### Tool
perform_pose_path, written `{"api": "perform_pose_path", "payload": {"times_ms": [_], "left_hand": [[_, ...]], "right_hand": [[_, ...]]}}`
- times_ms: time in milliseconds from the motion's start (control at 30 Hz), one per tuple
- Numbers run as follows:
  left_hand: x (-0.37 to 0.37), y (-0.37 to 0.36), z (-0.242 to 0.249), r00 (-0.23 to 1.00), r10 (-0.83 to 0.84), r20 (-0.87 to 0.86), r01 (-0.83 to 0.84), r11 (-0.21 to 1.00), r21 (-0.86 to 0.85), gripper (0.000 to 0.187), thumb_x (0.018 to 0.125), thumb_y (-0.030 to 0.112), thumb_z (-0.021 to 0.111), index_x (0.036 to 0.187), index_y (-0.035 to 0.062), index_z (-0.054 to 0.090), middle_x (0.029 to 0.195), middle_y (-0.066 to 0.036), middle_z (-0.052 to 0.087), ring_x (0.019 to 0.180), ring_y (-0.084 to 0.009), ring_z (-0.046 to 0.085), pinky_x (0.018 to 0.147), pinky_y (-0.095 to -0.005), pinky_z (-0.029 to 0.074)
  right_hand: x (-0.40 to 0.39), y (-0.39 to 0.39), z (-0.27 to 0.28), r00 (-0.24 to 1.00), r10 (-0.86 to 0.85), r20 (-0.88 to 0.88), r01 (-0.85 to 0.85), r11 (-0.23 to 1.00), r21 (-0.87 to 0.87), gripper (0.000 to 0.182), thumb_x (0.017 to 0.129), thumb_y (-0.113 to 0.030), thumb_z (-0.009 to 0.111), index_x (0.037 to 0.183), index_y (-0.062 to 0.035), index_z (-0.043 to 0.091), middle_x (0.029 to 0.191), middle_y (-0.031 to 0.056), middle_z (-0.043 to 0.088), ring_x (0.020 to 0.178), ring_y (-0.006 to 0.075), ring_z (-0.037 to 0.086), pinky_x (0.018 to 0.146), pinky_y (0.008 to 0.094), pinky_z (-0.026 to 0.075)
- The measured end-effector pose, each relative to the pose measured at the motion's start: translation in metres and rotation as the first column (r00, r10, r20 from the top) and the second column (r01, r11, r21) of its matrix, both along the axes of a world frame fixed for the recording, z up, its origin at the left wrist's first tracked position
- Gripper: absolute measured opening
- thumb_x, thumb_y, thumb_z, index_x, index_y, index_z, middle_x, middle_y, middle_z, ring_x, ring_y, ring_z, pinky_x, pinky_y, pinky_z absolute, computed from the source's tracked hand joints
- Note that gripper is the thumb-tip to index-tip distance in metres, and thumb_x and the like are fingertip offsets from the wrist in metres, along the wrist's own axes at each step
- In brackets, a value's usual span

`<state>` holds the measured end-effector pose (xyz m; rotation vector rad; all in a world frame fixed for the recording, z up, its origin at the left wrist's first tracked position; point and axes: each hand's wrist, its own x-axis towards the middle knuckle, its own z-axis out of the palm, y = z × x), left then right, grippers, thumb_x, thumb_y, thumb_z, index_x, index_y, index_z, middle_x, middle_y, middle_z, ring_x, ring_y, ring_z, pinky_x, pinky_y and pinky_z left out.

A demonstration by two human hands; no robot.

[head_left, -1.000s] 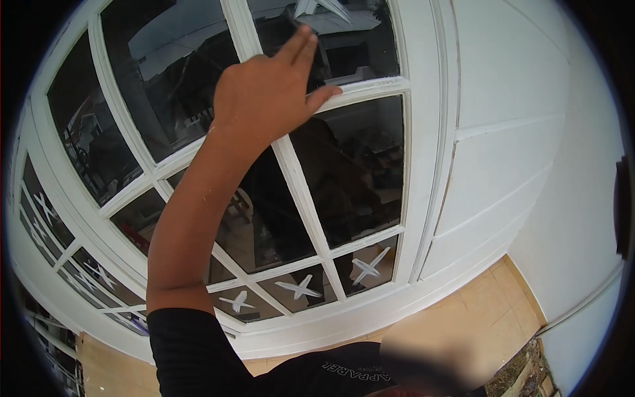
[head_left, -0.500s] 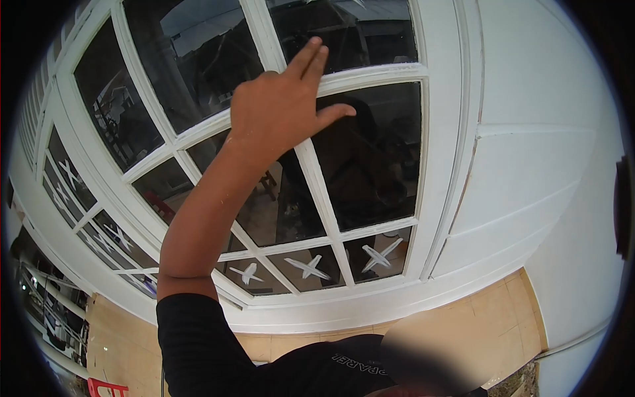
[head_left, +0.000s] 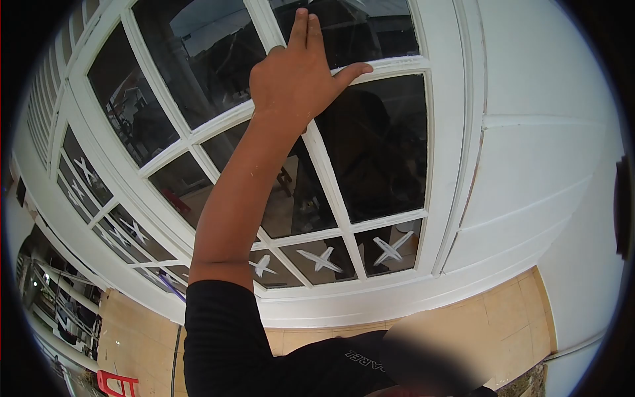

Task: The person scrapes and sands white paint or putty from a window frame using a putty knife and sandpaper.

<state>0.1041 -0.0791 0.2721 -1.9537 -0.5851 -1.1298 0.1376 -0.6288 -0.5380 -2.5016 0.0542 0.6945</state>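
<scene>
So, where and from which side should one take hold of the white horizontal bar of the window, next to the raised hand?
Probably the bare stretch of the horizontal bar right of the left hand, approached straight from the front. The bar sits against the glass panes, so nothing can pass behind it. Only its raised upper and lower edges offer purchase: fingers above, thumb below.

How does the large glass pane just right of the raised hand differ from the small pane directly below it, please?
The large pane is tall and bare, its dark glass unmarked; the small pane beneath is short and carries a white X. The left hand reaches the large pane's top bar with its thumb, while the small pane sits far below, near the floor. Both are dark glass set in the same white frame.
</scene>
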Motion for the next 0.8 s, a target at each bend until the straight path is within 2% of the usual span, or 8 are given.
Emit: {"api": "perform_pose_path", "payload": {"times_ms": [233, 367, 433, 500, 567, 633, 733, 800], "left_hand": [[0.009, 0.008, 0.022, 0.984, -0.105, -0.142, 0.129, 0.976, 0.176, 0.114, 0.080, 0.094, 0.044, 0.156, 0.0087, 0.044, 0.165, -0.002, 0.040, 0.087, -0.0259, 0.078, 0.063, -0.0366, 0.062], [-0.001, -0.008, 0.030, 0.988, -0.060, -0.144, 0.060, 0.998, 0.000, 0.109, 0.084, 0.092, 0.040, 0.156, 0.0109, 0.045, 0.165, -0.002, 0.040, 0.096, -0.0236, 0.077, 0.068, -0.0386, 0.063], [-0.006, -0.036, 0.046, 0.968, 0.096, -0.230, -0.140, 0.973, -0.183, 0.103, 0.083, 0.071, 0.072, 0.160, 0.0111, 0.038, 0.162, -0.019, 0.041, 0.089, -0.0264, 0.076, 0.067, -0.0297, 0.060], [-0.012, -0.052, 0.052, 0.984, 0.091, -0.151, -0.139, 0.928, -0.346, 0.094, 0.091, 0.067, 0.062, 0.154, -0.0004, 0.044, 0.159, -0.019, 0.046, 0.083, -0.0259, 0.075, 0.069, -0.0315, 0.061], [0.010, -0.008, 0.025, 0.968, -0.116, -0.223, 0.122, 0.992, 0.016, 0.103, 0.084, 0.091, 0.045, 0.154, 0.0154, 0.050, 0.161, 0.001, 0.047, 0.111, -0.0232, 0.073, 0.084, -0.0361, 0.062], [-0.007, -0.037, -0.001, 0.712, -0.360, -0.603, 0.280, 0.933, -0.226, 0.081, 0.084, 0.082, 0.056, 0.131, 0.0180, 0.072, 0.146, 0.000, 0.063, 0.117, -0.0248, 0.070, 0.095, -0.0378, 0.058], [-0.041, -0.053, -0.071, 0.478, -0.736, -0.479, 0.635, 0.667, -0.390, 0.047, 0.083, 0.056, 0.079, 0.107, 0.0161, 0.081, 0.077, -0.002, 0.073, 0.063, -0.0186, 0.069, 0.055, -0.0297, 0.051], [-0.061, -0.053, -0.131, 0.335, -0.896, -0.292, 0.684, 0.445, -0.579, 0.038, 0.077, 0.049, 0.087, 0.096, 0.0154, 0.081, 0.064, -0.001, 0.068, 0.050, -0.0171, 0.063, 0.048, -0.0275, 0.046]], "right_hand": [[0.016, 0.020, 0.011, 0.994, 0.065, 0.084, -0.063, 0.998, -0.029, 0.038, 0.085, -0.018, 0.065, 0.117, -0.0005, 0.076, 0.117, 0.0236, 0.074, 0.112, 0.0367, 0.071, 0.100, 0.0414, 0.055], [-0.022, 0.019, 0.007, 0.991, 0.109, 0.076, -0.106, 0.993, -0.051, 0.038, 0.085, -0.019, 0.065, 0.117, -0.0007, 0.076, 0.116, 0.0237, 0.074, 0.111, 0.0366, 0.071, 0.099, 0.0414, 0.055], [-0.033, 0.014, 0.015, 0.989, 0.116, 0.089, -0.110, 0.992, -0.068, 0.039, 0.084, -0.020, 0.066, 0.117, -0.0008, 0.076, 0.116, 0.0237, 0.074, 0.111, 0.0365, 0.071, 0.099, 0.0414, 0.056], [-0.049, 0.009, 0.016, 0.988, 0.123, 0.096, -0.115, 0.990, -0.085, 0.039, 0.084, -0.020, 0.066, 0.117, -0.0009, 0.076, 0.116, 0.0237, 0.074, 0.110, 0.0365, 0.071, 0.098, 0.0414, 0.056], [-0.056, 0.001, 0.020, 0.984, 0.136, 0.111, -0.124, 0.986, -0.109, 0.039, 0.084, -0.020, 0.066, 0.117, -0.0010, 0.076, 0.115, 0.0238, 0.074, 0.110, 0.0364, 0.072, 0.098, 0.0414, 0.056], [-0.049, -0.007, 0.020, 0.979, 0.146, 0.142, -0.127, 0.983, -0.130, 0.039, 0.084, -0.021, 0.067, 0.117, -0.0011, 0.076, 0.115, 0.0238, 0.074, 0.109, 0.0364, 0.072, 0.098, 0.0413, 0.056], [-0.046, -0.016, -0.006, 0.973, 0.158, 0.170, -0.134, 0.980, -0.146, 0.039, 0.084, -0.022, 0.067, 0.117, -0.0012, 0.076, 0.114, 0.0239, 0.074, 0.108, 0.0363, 0.072, 0.097, 0.0413, 0.056], [-0.041, -0.004, 0.002, 0.997, 0.003, 0.079, -0.002, 1.000, -0.010, 0.040, 0.083, -0.024, 0.068, 0.115, -0.0007, 0.076, 0.108, 0.0233, 0.076, 0.100, 0.0351, 0.074, 0.090, 0.0420, 0.058]]}}
